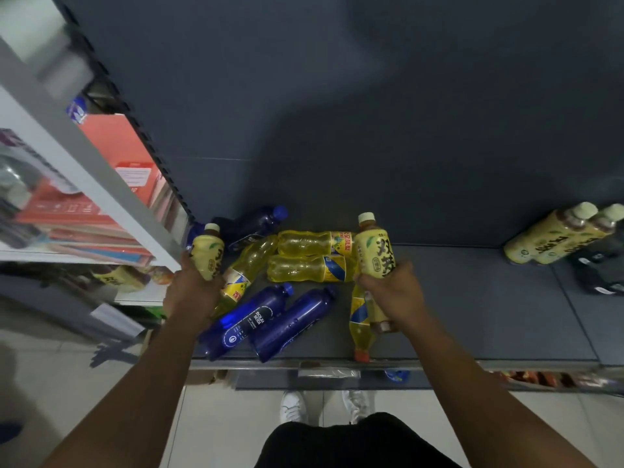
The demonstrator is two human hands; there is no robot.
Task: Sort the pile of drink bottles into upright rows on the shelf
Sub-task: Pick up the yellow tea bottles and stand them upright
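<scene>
A pile of bottles lies on the dark grey shelf (489,319). My left hand (190,292) grips a pale yellow tea bottle (207,253) with a cream cap, held upright at the pile's left. My right hand (391,288) holds a second tea bottle (374,251) upright at the pile's right. Between them lie several clear yellow soda bottles (304,243), and two blue bottles (250,319) lie near the front edge. Another blue bottle (253,224) lies at the back. A yellow bottle with an orange cap (361,329) lies under my right wrist.
Two tea bottles (553,234) stand upright at the shelf's far right, with dark bottles (601,268) beside them. A white shelving unit (84,170) with red boxes stands to the left. The shelf's front edge (337,363) runs below the pile; my white shoes show on the floor.
</scene>
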